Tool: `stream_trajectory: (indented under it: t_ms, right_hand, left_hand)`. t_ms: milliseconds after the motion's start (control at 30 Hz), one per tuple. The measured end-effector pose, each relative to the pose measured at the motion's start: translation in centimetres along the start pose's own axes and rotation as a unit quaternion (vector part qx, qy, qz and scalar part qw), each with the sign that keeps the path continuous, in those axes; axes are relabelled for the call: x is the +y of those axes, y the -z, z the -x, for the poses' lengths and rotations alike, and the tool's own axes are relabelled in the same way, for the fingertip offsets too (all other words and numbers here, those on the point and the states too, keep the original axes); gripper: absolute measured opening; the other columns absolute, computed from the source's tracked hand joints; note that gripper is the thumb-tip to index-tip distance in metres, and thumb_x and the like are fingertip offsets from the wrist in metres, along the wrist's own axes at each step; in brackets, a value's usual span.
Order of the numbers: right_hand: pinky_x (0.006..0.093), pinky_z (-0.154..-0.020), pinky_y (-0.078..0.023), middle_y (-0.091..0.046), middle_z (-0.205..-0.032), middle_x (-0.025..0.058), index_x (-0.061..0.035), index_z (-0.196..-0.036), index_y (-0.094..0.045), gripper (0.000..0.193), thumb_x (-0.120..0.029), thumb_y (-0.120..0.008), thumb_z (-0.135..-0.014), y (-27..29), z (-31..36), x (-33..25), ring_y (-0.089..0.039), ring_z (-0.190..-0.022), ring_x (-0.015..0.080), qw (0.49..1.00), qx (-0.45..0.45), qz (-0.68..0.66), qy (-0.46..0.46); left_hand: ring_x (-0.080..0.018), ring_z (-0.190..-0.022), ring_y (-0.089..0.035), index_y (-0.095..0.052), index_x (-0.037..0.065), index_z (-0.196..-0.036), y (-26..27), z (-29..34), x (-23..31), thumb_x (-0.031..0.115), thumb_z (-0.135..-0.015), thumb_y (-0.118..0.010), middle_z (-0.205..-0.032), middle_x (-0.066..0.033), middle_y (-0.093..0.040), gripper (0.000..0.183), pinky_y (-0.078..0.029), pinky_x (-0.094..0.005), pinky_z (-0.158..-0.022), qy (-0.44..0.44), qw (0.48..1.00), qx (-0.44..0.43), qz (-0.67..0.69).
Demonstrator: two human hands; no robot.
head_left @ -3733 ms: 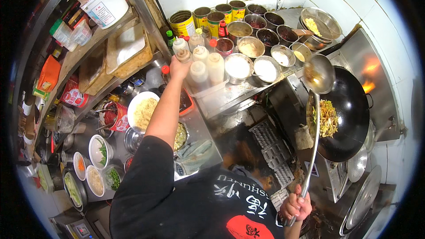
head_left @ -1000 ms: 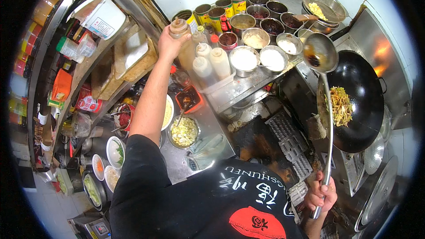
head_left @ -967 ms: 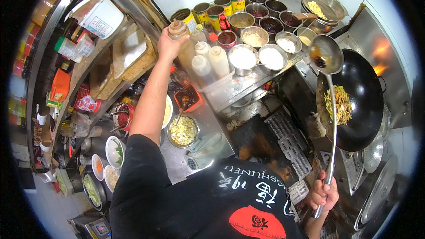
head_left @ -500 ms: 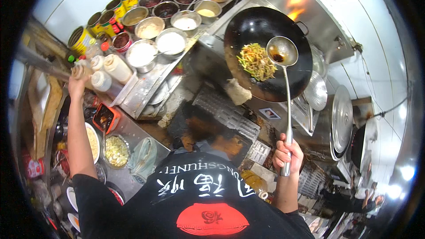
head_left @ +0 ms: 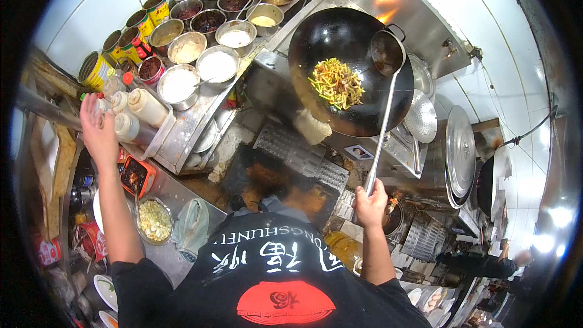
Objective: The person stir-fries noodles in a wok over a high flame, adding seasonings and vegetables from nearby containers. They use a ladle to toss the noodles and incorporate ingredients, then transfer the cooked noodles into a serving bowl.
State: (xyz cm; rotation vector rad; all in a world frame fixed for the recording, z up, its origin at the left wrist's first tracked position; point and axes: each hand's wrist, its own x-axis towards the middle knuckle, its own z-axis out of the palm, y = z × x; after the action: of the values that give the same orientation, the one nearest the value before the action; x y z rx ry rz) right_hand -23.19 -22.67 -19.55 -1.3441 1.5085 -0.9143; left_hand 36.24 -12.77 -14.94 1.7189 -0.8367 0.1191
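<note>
While I watched from afar, white tiles (head_left: 94, 9) walled the kitchen above a steel bench (head_left: 193, 123). One smooth black wok (head_left: 334, 36) held heaped shredded vegetables (head_left: 337, 84); across its right side reached one long metal ladle (head_left: 387, 54), my right grip (head_left: 370, 203) closed round its handle. Near five yellow-labelled cans (head_left: 160, 12) and pale plastic squeeze bottles (head_left: 146, 108), my left grip (head_left: 100, 136) was open.

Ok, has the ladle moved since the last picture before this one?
Yes. Judged against the wok, the ladle has gone right and farther from the person: its bowl went from close by the food to the far-right rim.
</note>
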Motion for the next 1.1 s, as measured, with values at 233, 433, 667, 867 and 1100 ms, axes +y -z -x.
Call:
stream_trajectory:
  t_ms: [233,433,667,867,1100]
  right_hand:
    - [0.0391,-0.056,-0.046,-0.055,-0.064,0.012,-0.0017,-0.082,-0.05,0.017,-0.012,-0.062,-0.077,-2.9,-3.7,14.7,-0.057,-0.057,0.0237,0.934,0.101,0.342,-0.012]
    - [0.0338,-0.055,-0.044,-0.056,-0.065,0.0075,-0.0028,-0.077,-0.051,0.012,-0.009,-0.061,-0.078,-1.1,-6.0,14.2,-0.054,-0.057,0.0192,0.967,0.125,0.219,0.027]
    - [0.025,-0.04,-0.039,-0.051,-0.063,0.0002,-0.006,-0.09,-0.05,0.012,0.0,-0.059,-0.086,5.9,-14.6,3.3,-0.047,-0.045,0.0075,0.994,0.08,-0.061,-0.035]
    - [0.0274,-0.033,-0.039,-0.043,-0.058,0.0013,-0.0061,-0.092,-0.044,0.011,-0.002,-0.054,-0.088,10.4,-20.1,-4.7,-0.041,-0.037,0.0106,0.969,-0.052,-0.216,-0.107]
    - [0.0272,-0.033,-0.038,-0.04,-0.057,0.0004,-0.0065,-0.092,-0.046,0.009,-0.007,-0.054,-0.089,3.6,-27.9,-13.4,-0.039,-0.037,0.0085,0.877,-0.351,-0.297,-0.137]
  left_hand:
    - [-0.0214,-0.113,-0.059,-0.038,-0.001,-0.139,-8.8,10.3,10.5,-0.003,-0.085,-0.055,-0.126,-0.0159,-0.057,0.057,-0.048,-0.0297,-0.092,0.073,0.95,-0.222,0.208]
    - [-0.0213,-0.105,-0.063,-0.042,-0.003,-0.135,-15.3,18.5,13.4,-0.001,-0.084,-0.058,-0.12,-0.0188,-0.059,0.053,-0.052,-0.0297,-0.087,0.181,0.844,-0.441,0.248]
    - [-0.0184,-0.097,-0.065,-0.047,-0.003,-0.13,-25.4,24.0,9.4,0.001,-0.088,-0.059,-0.114,-0.0143,-0.063,0.044,-0.052,-0.0296,-0.085,0.308,0.747,-0.563,0.172]
    - [-0.0175,-0.087,-0.066,-0.056,-0.002,-0.112,-33.7,25.6,10.3,0.006,-0.089,-0.062,-0.1,-0.0126,-0.067,0.025,-0.054,-0.029,-0.072,0.485,0.677,-0.506,0.224]
    - [-0.0156,-0.088,-0.066,-0.057,-0.003,-0.113,-34.4,24.7,8.7,0.007,-0.09,-0.059,-0.1,-0.01,-0.068,0.025,-0.052,-0.0275,-0.074,0.433,0.733,-0.504,0.145]
